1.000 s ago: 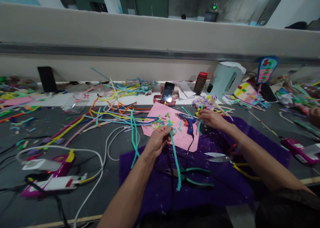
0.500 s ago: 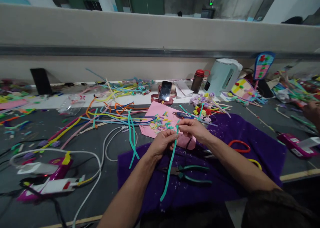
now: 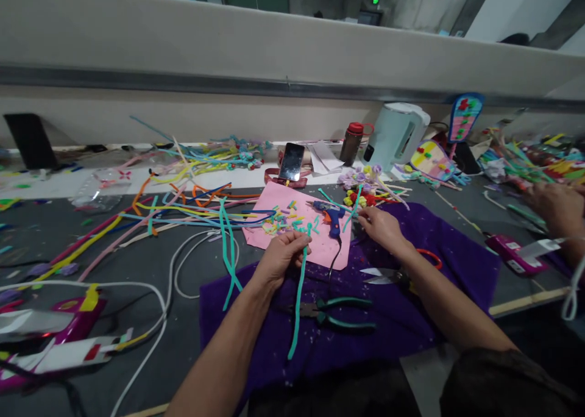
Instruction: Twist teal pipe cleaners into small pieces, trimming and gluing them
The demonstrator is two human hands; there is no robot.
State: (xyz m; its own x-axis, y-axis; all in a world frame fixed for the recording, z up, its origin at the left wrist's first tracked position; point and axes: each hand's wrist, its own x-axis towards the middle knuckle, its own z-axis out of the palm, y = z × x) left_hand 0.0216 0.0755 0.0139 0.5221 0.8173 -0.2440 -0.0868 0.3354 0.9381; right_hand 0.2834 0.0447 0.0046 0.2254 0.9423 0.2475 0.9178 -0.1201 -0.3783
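Note:
My left hand (image 3: 284, 255) pinches a teal pipe cleaner (image 3: 299, 301). Its small bent top pokes above the fingers, and the long straight tail hangs over the purple cloth (image 3: 269, 344). To the right, my right hand (image 3: 381, 227) has its fingertips together beside the blue glue gun (image 3: 332, 214) and some loose teal pipe cleaners (image 3: 354, 206). What those fingertips hold, if anything, is hidden. Under my left hand lies a pink sheet (image 3: 260, 206) scattered with short cut pipe cleaner pieces (image 3: 280, 222).
Green-handled pliers (image 3: 331, 313) and scissors (image 3: 384, 275) lie on the cloth. Behind stand a phone (image 3: 291, 162), a bottle (image 3: 351, 144) and a kettle (image 3: 397, 136). Colourful pipe cleaners (image 3: 196, 213) spread leftward near a white cable (image 3: 169, 277). Another person's hand (image 3: 555, 206) is at far right.
My right hand has left the teal pipe cleaner and moved right, past the glue gun. My left hand still holds the pipe cleaner. The camera view has turned slightly right.

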